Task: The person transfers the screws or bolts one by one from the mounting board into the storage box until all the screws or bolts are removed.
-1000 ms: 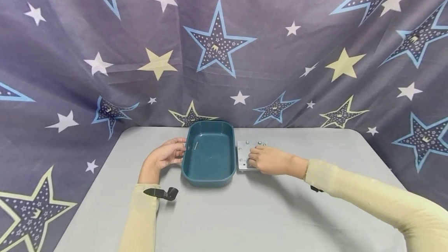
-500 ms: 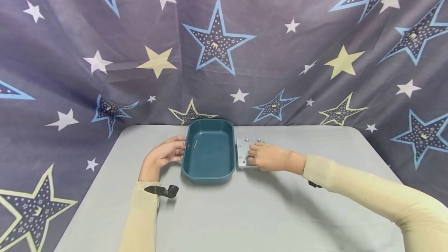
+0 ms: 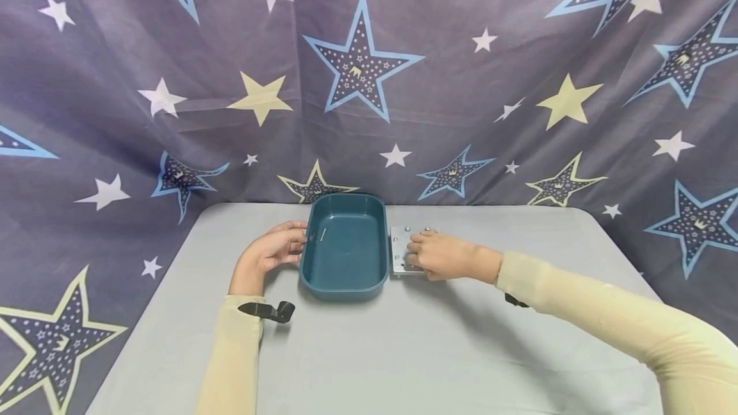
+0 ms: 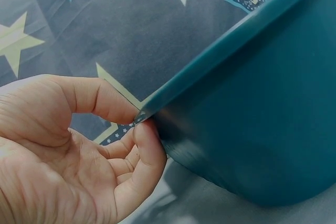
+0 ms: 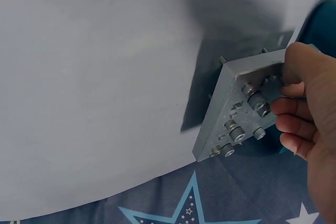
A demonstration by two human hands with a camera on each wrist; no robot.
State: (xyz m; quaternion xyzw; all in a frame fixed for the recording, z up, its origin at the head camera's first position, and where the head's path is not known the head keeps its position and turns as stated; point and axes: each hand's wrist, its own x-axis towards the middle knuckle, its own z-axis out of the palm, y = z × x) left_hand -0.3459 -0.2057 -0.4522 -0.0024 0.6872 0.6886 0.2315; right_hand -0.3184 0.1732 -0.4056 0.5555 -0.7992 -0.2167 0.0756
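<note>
My left hand (image 3: 271,252) pinches the left rim of a deep teal tray (image 3: 346,296) between thumb and fingers; the left wrist view shows the grip on the rim (image 4: 173,90) closely. A single small metal screw or pin (image 3: 323,235) lies inside the tray. To the tray's right, my right hand (image 3: 444,258) is over a silver metal plate (image 3: 400,252) fitted with several bolts. In the right wrist view, thumb and index finger are bent together at the plate (image 5: 212,124), around what seems to be a bolt mostly hidden by them. Other bolts (image 5: 257,100) stand out beside the curled fingers.
Both things rest on a table with a light grey cover (image 3: 369,357), near its back edge. A purple curtain with stars (image 3: 357,75) hangs right behind. Black straps (image 3: 265,311) sit on the sleeves. The plate stands close beside the tray's right wall.
My right hand has shifted and turned very slightly over the plate. The left hand, the tray and the small piece in it stay put. The head view has tilted a little.
</note>
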